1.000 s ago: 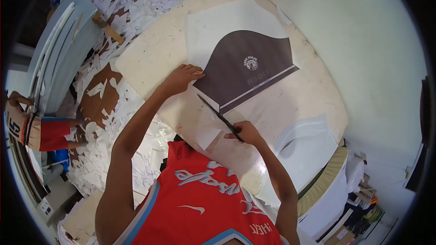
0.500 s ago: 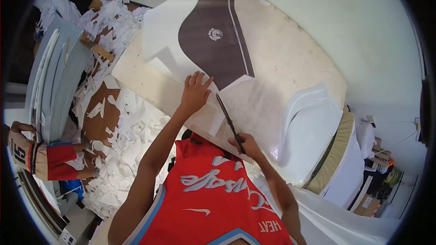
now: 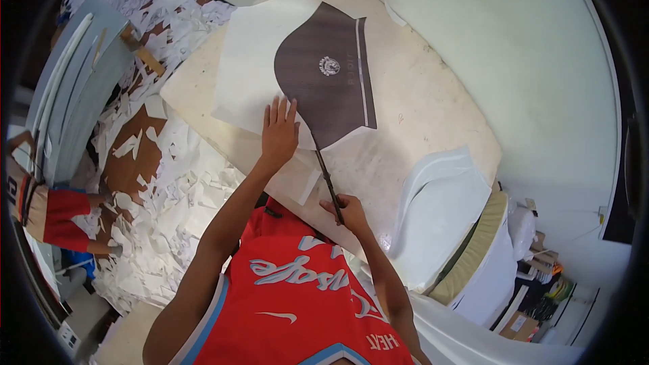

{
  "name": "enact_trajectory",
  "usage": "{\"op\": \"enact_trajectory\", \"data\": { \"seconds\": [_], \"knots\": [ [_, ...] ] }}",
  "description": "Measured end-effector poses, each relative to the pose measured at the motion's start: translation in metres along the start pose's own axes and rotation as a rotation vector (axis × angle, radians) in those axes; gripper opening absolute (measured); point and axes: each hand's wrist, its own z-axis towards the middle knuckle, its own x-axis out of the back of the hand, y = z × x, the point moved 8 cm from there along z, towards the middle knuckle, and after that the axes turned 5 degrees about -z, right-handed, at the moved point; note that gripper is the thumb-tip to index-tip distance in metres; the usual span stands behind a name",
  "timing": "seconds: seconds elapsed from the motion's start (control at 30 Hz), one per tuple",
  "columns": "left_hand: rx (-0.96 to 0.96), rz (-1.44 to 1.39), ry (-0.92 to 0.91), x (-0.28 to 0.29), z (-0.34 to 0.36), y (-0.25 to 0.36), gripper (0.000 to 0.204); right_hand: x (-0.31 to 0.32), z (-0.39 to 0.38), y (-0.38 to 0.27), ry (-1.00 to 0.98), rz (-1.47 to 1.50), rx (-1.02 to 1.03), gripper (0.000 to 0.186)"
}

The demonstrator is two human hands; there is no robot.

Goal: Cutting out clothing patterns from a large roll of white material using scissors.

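A white sheet printed with a dark grey curved panel [image 3: 321, 61] lies on the cream table [image 3: 426, 115]. The panel carries a round white emblem and a pale stripe near its right edge. My left hand [image 3: 280, 132] lies flat on the white margin, fingers stretched out, by the panel's lower left edge. Closed round the handles of long dark scissors [image 3: 326, 177] is my right hand [image 3: 348, 213]. The blades point away from me and their tips meet the sheet at the panel's lower corner.
Stacked white pieces [image 3: 443, 206] lie on the table's right side. Paper scraps [image 3: 169, 230] cover the floor at left, beside leaning grey-blue boards [image 3: 78, 88]. At the far left another person [image 3: 57, 216] bends toward the scraps. A cardboard box [image 3: 519, 326] stands at lower right.
My left hand has shifted onto the white margin with its fingers pointing farther up. The scissor tips have moved up to the panel's lower corner. The whole view has turned slightly.
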Motion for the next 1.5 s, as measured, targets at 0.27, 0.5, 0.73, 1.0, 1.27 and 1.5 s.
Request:
{"op": "enact_trajectory", "data": {
  "seconds": [0.27, 0.5, 0.73, 1.0, 1.27, 1.5],
  "knots": [
    [0.107, 0.134, -0.079, -0.018, -0.004, -0.011, 0.061, 0.014, 0.013, -0.005, -0.110, 0.032, 0.052, 0.045],
    [0.135, 0.127, -0.092, -0.016, -0.005, -0.013, 0.060, 0.015, 0.026, -0.017, -0.226, 0.089, 0.055, 0.042],
    [0.127, 0.094, -0.052, -0.016, -0.004, -0.014, 0.059, 0.018, 0.029, -0.011, -0.217, -0.003, 0.044, 0.035],
    [0.156, 0.077, -0.065, -0.016, -0.004, -0.014, 0.066, 0.010, 0.023, -0.019, -0.211, 0.101, 0.033, 0.041],
    [0.155, 0.108, -0.055, -0.015, -0.003, -0.011, 0.069, 0.003, 0.012, -0.016, -0.220, 0.199, 0.003, 0.039],
    [0.162, 0.097, -0.043, -0.016, -0.004, -0.012, 0.070, -0.004, 0.021, -0.018, -0.164, 0.139, -0.018, 0.035]
  ]
}}
